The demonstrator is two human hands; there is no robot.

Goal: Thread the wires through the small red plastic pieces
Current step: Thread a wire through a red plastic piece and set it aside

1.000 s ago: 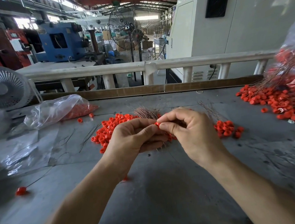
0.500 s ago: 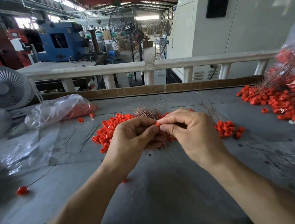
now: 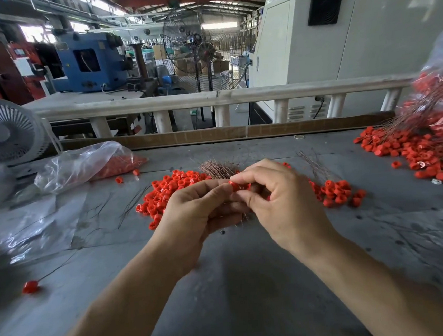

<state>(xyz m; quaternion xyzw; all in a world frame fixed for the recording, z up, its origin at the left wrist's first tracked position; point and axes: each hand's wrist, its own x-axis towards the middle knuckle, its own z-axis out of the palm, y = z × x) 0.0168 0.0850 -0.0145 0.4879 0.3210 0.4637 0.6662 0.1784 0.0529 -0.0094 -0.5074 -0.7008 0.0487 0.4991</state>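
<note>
Hands meet above the worktop (image 3: 252, 285): right hand (image 3: 279, 203) pinches a red piece (image 3: 235, 186), left hand (image 3: 195, 213) grips the wire bundle (image 3: 216, 169) (its long axis pointing away). The piece sits directly between both thumbs, touching them.

Busy workshop behind the bench, lots going on back there.

There's a small white desk fan (image 3: 3, 130) sitting at the far left of the grey table (image 3: 252, 285), with crumpled clear plastic sheeting (image 3: 27, 225) spread out in front of it. A pale railing (image 3: 209, 99) runs along the back edge. Beyond it you've got a big blue machine (image 3: 88, 64) on the left, a tall pedestal fan (image 3: 199, 49) in the middle, and a huge white cabinet (image 3: 350, 30) with a black vent (image 3: 325, 4) on the right.
</note>
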